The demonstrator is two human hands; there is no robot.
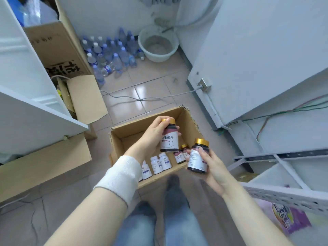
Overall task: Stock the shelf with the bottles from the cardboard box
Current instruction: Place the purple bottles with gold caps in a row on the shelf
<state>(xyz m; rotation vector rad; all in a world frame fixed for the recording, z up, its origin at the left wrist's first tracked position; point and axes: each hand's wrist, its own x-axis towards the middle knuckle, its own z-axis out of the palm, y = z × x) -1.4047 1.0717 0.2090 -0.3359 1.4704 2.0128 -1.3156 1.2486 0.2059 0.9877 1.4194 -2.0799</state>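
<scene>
2 upright bottles [169, 139] [197, 158], tops up

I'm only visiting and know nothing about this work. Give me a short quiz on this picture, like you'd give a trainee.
1. True or false: the left hand grips a dark gold-capped bottle and the right hand grips a second dark bottle.
2. Where in the cardboard box are the white bottles? A) by its near wall B) by its far wall C) piled in the middle
3. What pale container sits on the floor beside the clear water bottles?

Key: 1 true; 2 A; 3 a basin.
</scene>
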